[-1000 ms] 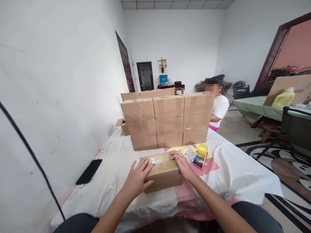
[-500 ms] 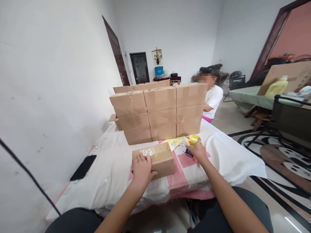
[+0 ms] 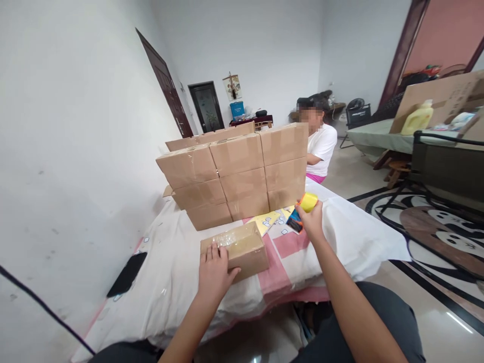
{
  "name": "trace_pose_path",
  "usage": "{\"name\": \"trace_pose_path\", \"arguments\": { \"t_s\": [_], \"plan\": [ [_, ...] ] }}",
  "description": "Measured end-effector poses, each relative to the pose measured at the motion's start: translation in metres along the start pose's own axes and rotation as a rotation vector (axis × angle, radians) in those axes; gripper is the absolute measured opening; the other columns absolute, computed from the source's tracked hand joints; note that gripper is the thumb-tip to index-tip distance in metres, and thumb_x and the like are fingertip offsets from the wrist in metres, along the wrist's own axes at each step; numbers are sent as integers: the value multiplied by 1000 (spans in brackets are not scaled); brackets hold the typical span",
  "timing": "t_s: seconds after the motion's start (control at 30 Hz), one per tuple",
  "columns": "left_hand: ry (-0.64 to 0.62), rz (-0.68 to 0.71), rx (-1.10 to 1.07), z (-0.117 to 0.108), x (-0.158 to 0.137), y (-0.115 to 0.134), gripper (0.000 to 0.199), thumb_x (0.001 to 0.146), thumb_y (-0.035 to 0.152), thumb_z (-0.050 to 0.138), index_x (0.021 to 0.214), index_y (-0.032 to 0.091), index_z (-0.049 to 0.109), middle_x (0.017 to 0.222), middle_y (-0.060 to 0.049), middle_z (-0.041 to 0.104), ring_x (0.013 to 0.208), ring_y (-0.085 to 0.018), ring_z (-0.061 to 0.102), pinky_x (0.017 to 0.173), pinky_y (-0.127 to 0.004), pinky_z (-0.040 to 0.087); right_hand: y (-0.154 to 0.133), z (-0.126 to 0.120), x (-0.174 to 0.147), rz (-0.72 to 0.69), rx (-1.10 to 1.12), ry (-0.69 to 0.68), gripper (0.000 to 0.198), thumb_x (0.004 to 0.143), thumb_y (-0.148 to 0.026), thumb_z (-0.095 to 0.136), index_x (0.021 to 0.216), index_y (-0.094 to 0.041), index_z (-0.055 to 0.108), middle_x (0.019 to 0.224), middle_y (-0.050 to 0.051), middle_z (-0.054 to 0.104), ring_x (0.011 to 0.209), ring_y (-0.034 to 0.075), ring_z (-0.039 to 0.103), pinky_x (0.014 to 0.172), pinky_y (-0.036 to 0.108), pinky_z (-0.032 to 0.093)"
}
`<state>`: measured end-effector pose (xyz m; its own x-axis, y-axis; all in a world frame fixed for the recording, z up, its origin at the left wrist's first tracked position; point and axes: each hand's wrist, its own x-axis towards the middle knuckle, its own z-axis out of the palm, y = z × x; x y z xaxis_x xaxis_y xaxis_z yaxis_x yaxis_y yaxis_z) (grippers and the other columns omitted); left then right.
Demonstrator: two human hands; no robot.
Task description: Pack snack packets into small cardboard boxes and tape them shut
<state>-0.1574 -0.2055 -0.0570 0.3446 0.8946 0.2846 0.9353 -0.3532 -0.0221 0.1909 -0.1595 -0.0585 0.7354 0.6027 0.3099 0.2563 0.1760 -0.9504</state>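
A small closed cardboard box [image 3: 247, 252] lies near the front of the table, with shiny clear tape across its top. My left hand [image 3: 215, 264] rests on its left part, fingers stretched over the top and thumb spread along the front side. To the right of the box, my right hand [image 3: 312, 219] grips a tape dispenser [image 3: 295, 221] with a yellow tape roll [image 3: 309, 202]. The dispenser is held just over the table, its dark end pointing left; my fingers partly hide it. Behind stands a stack of closed cardboard boxes [image 3: 242, 179].
A white and pink cloth [image 3: 170, 282] covers the table. A black phone [image 3: 127, 275] lies at the left by the wall. Yellow patterned sheets [image 3: 264, 222] lie before the stack. Beyond it sits a person in a white shirt [image 3: 325, 148]. A dark chair [image 3: 446, 171] stands right.
My right hand has lifted the tape dispenser slightly up and away from me, turning it. My left hand stays on the box. The whole view has shifted a little.
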Motion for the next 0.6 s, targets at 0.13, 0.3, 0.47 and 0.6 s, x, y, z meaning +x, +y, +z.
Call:
{"name": "trace_pose_path", "arguments": {
  "t_s": [0.13,0.3,0.47,0.6],
  "plan": [
    [158,-88,-234,-17,7,7,51,82,55,69,112,14,63,119,-23,69,117,-43,61,111,-57,31,-38,-14,-24,-141,235,-55,60,70,-41,81,114,-22,45,107,8,68,93,22,69,81,36,59],
    [416,38,-610,-40,25,65,24,93,46,57,96,24,66,100,-9,66,106,-30,60,101,-46,41,-62,-25,-53,-166,281,-226,56,73,-40,82,111,-24,44,99,4,64,84,20,67,74,34,59],
    [178,259,-926,-38,59,154,23,90,42,67,100,23,73,99,-8,60,102,-27,56,92,-40,44,-77,-36,-62,-299,392,-299,40,88,-53,64,108,-25,42,92,1,61,79,18,65,70,32,56],
    [61,242,-1257,-36,76,189,21,92,33,64,78,20,73,83,-5,55,87,-20,55,83,-34,42,-73,-49,-48,-411,325,-219,33,99,-57,43,101,-24,49,84,2,57,71,17,57,66,32,50]
  ]
}}
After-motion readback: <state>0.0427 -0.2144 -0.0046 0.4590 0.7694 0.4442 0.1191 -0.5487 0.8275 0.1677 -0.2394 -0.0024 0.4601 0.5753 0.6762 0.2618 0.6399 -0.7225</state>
